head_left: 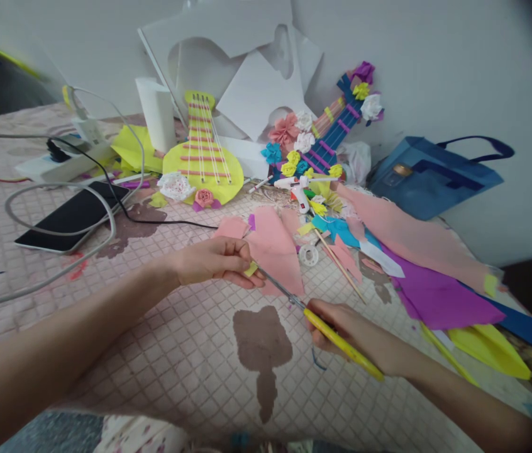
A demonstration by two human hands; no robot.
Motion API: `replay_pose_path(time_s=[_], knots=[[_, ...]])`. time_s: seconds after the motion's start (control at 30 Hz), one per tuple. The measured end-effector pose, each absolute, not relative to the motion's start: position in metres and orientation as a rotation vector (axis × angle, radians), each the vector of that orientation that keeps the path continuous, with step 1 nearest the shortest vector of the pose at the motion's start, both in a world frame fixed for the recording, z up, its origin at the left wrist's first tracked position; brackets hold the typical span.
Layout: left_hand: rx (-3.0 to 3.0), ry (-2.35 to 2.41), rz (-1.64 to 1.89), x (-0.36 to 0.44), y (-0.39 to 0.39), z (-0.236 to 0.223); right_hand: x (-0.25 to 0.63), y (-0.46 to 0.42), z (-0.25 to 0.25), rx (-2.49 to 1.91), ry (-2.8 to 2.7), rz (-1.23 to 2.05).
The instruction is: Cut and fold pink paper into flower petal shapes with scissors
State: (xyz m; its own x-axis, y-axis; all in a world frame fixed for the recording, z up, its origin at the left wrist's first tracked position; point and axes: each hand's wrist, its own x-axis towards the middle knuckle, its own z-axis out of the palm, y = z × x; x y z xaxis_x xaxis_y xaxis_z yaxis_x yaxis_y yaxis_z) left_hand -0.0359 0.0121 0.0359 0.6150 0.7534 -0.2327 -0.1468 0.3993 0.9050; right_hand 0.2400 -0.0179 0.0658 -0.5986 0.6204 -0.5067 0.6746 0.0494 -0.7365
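My left hand (219,261) is closed in a pinch on a small yellow paper scrap (249,269) in the middle of the view. My right hand (351,333) grips yellow-handled scissors (341,343). Their metal blades (278,288) reach up and left to the scrap at my left fingertips. A pink foam sheet (273,242) lies on the quilted bed cover (176,352) just behind both hands.
Pink, purple, blue and yellow sheets (436,289) spread at the right. A glue gun (300,189), tape roll (309,255) and wooden sticks lie behind. Two paper guitars (202,154) lean on the wall. A blue bag (431,173), a phone (70,217) and cables sit nearby.
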Motion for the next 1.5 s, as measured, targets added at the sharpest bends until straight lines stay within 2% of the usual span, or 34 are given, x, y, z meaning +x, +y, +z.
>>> replay_pose_path(time_s=[0.13, 0.37, 0.63, 1.1, 1.5], knots=[[0.994, 0.711, 0.638, -0.0357, 0.0125, 0.0362, 0.2422, -0.0171, 0.0632, 1.396, 2.257, -1.602], [0.976, 0.721, 0.637, -0.0350, 0.0119, 0.0383, 0.2468, -0.0185, 0.0577, 1.298, 2.208, -1.811], [0.981, 0.712, 0.635, -0.0351, 0.0134, 0.0359, 0.2424, -0.0171, 0.0640, 1.301, 2.257, -1.616], [0.997, 0.709, 0.623, -0.0347, 0.0126, 0.0347, 0.2471, -0.0170, 0.0579, 1.278, 2.256, -1.712], [0.995, 0.734, 0.623, -0.0345, 0.0120, 0.0355, 0.2433, -0.0160, 0.0630, 1.324, 2.282, -1.558]])
